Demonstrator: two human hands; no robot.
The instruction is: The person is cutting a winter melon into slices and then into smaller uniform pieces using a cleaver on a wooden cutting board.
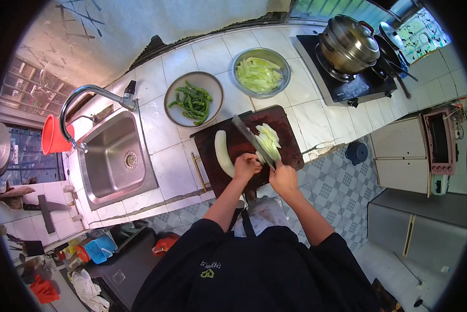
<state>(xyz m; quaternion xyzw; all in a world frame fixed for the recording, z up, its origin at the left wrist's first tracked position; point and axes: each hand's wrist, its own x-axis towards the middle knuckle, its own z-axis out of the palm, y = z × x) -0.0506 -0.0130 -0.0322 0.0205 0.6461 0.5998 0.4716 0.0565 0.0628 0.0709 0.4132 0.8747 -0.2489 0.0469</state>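
Observation:
My right hand [284, 178] grips the handle of a kitchen knife [248, 134], its broad blade angled up and left across the dark wooden cutting board [237, 117]. My left hand [247, 167] is curled close to the left side of the blade, fingertips on a small piece of pale vegetable [260, 157], mostly hidden. Right of the blade lies a pile of pale green slices [268, 140]. A long, curved, peeled pale-green vegetable [222, 152], perhaps a gourd or cucumber, lies on the board's left part, its near end beside my left hand.
Behind the board stand a plate of green peppers [192, 102] and a metal bowl of pale slices [259, 76]. A gas stove [350, 91] at right carries a lidded steel pot [348, 45]. At left are a steel sink [112, 156], its faucet [81, 90] and a red bucket [56, 134].

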